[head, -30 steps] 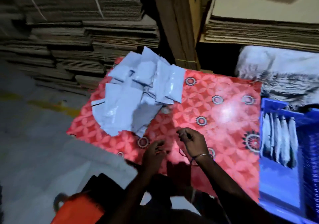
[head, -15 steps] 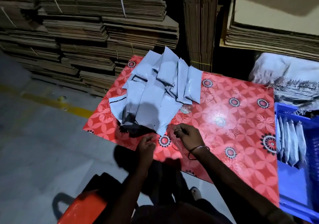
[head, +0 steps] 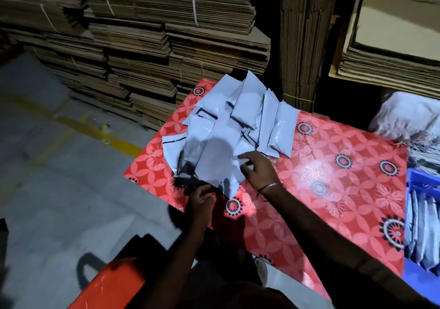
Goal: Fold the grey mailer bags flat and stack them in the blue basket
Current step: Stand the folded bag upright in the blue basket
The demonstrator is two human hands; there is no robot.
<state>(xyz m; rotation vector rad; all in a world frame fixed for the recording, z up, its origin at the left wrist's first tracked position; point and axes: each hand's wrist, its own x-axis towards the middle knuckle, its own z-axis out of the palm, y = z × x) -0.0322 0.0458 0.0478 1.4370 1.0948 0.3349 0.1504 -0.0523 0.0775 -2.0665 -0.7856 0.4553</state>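
1. On the red table (head: 333,189), in the head view, a loose heap of grey bags (head: 228,132) lay unfolded and overlapping toward the far left corner, so most of the work looked undone.
2. At the right edge, the basket (head: 421,182) held a row of bags (head: 421,232) already folded and standing side by side; I judged that part finished, though the frame cut off the rest of the basket.
3. Over the near side of the heap, the right hand (head: 259,172) had its fingers lightly curled, the fingertips (head: 242,157) touching a bag's edge. Whether they pinched it I could not tell.
4. Just below the heap's near corner, the left hand (head: 200,200) sat at the table edge with fingers bent. It was in shadow, so I could not tell if it held anything.
5. By my reckoning, the next bag was only being picked out, with folding and stacking to come for the whole heap.
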